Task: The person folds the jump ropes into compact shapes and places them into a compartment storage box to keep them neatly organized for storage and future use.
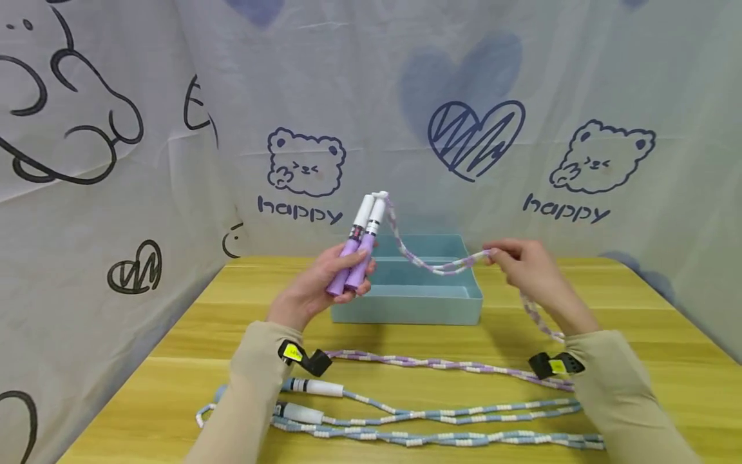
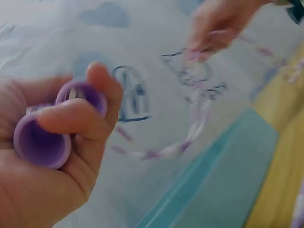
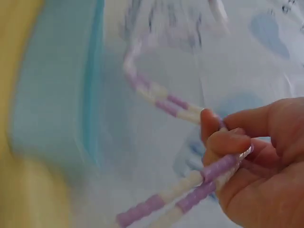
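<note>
Pale cloth (image 1: 371, 71), printed with bears, hearts and the word "happy", hung behind a yellow wood-grain table (image 1: 191, 361). Raised off the tabletop: a purple-and-white skipping rope (image 1: 418, 260), its purple handles (image 1: 368, 243) side by side in the left hand (image 1: 324, 277), fingers wrapped round both, thumb laid across. Opposite, the right hand (image 1: 530, 267), pinching the doubled beaded cord (image 3: 166, 107) between thumb and fingers, with slack sagging between the hands and more cord hanging below the pinch. Probable handling: light overall, judging by the hollow handle ends in the left wrist view; handles rigid, smooth, perhaps slightly slippery; beads hard, but the strung cord limp and prone to swing or tangle; little risk of breakage. Best hold: both handles together at the purple grips, cord as a doubled bundle rather than by one strand. Container: an open pale blue-green box (image 1: 406, 310) on the table beyond the hands; interior partly masked by the front wall, contents there not tellable. Nearer: a length of purple-and-white cord (image 1: 431, 363), perhaps of the same rope, and a blue-and-white rope (image 1: 414, 440) with white-tipped handles (image 1: 324, 387).
</note>
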`<state>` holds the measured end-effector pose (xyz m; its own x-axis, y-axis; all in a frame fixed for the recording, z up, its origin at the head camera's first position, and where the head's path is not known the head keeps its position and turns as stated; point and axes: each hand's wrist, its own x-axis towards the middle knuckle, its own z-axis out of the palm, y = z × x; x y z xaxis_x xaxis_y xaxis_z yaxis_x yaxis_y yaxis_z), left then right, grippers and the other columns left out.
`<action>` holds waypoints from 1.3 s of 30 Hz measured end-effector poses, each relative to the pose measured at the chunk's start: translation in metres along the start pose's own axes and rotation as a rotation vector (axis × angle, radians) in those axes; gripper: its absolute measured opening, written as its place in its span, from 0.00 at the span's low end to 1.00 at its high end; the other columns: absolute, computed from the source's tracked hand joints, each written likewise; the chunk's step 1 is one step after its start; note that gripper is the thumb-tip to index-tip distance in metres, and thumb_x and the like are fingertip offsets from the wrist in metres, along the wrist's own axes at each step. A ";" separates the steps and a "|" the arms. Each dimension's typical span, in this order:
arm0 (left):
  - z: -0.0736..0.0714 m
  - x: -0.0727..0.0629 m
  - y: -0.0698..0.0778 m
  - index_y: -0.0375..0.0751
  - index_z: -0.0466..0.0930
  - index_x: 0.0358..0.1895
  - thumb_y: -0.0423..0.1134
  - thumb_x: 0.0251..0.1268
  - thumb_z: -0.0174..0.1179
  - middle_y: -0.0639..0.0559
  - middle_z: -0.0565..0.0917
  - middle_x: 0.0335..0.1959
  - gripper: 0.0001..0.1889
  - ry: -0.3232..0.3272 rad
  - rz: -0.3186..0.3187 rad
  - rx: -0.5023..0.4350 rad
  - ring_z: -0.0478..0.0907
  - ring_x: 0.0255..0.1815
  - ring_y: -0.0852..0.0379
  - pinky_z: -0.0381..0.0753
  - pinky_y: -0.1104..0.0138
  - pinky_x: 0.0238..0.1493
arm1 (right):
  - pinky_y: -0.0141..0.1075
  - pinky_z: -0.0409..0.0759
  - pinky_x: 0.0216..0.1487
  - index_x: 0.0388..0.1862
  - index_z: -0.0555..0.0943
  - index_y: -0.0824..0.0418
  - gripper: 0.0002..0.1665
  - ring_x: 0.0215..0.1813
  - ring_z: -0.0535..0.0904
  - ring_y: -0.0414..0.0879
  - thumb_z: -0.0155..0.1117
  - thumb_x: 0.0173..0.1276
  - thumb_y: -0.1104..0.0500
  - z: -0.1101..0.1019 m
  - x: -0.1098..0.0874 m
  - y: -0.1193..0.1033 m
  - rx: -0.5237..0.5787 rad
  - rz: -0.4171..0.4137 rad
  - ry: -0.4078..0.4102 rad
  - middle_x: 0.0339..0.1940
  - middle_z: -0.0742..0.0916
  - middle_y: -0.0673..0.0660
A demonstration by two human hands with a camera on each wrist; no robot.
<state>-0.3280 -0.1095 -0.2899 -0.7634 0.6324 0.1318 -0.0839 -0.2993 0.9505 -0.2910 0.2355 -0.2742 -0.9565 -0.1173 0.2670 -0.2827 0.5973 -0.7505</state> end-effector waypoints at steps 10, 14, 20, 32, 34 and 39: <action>0.028 0.005 -0.024 0.40 0.70 0.63 0.39 0.72 0.57 0.40 0.81 0.38 0.20 -0.314 -0.233 0.394 0.77 0.28 0.49 0.69 0.66 0.21 | 0.32 0.69 0.34 0.53 0.69 0.72 0.14 0.30 0.67 0.44 0.49 0.79 0.61 0.068 -0.003 -0.026 0.691 -0.045 -0.311 0.31 0.73 0.58; 0.025 0.007 -0.028 0.49 0.64 0.66 0.40 0.70 0.58 0.38 0.81 0.42 0.24 -0.316 -0.235 0.425 0.78 0.30 0.47 0.70 0.66 0.23 | 0.30 0.70 0.32 0.56 0.68 0.71 0.13 0.29 0.67 0.42 0.44 0.80 0.64 0.071 -0.003 -0.024 0.816 -0.007 -0.373 0.30 0.72 0.57; 0.019 0.007 -0.025 0.57 0.57 0.70 0.44 0.69 0.61 0.38 0.80 0.41 0.30 -0.233 -0.162 0.513 0.78 0.28 0.48 0.67 0.66 0.21 | 0.32 0.72 0.34 0.62 0.67 0.69 0.18 0.34 0.72 0.45 0.49 0.78 0.62 0.077 0.000 -0.015 0.758 0.001 -0.490 0.36 0.77 0.58; 0.024 -0.011 0.001 0.42 0.69 0.63 0.39 0.66 0.63 0.45 0.80 0.27 0.24 -0.159 -0.242 0.888 0.68 0.18 0.57 0.63 0.68 0.18 | 0.49 0.67 0.68 0.59 0.75 0.66 0.17 0.63 0.73 0.53 0.56 0.73 0.66 0.074 0.007 0.002 0.920 -0.074 -0.521 0.61 0.76 0.61; 0.029 -0.014 0.006 0.42 0.69 0.65 0.37 0.67 0.62 0.47 0.80 0.34 0.25 -0.168 -0.239 0.955 0.68 0.18 0.57 0.66 0.68 0.19 | 0.46 0.69 0.66 0.60 0.76 0.64 0.18 0.61 0.74 0.52 0.57 0.72 0.65 0.072 0.007 0.004 0.867 -0.103 -0.559 0.59 0.77 0.61; 0.049 -0.017 0.007 0.47 0.76 0.48 0.37 0.70 0.59 0.53 0.77 0.34 0.07 -0.130 -0.197 1.332 0.70 0.25 0.58 0.72 0.66 0.30 | 0.42 0.75 0.57 0.48 0.80 0.60 0.09 0.51 0.75 0.51 0.63 0.70 0.62 0.069 0.002 0.003 0.560 -0.186 -0.488 0.50 0.80 0.60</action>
<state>-0.2846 -0.0875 -0.2715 -0.7385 0.6693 -0.0820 0.5526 0.6704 0.4952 -0.2989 0.1824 -0.3177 -0.7762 -0.5913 0.2190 -0.3112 0.0571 -0.9486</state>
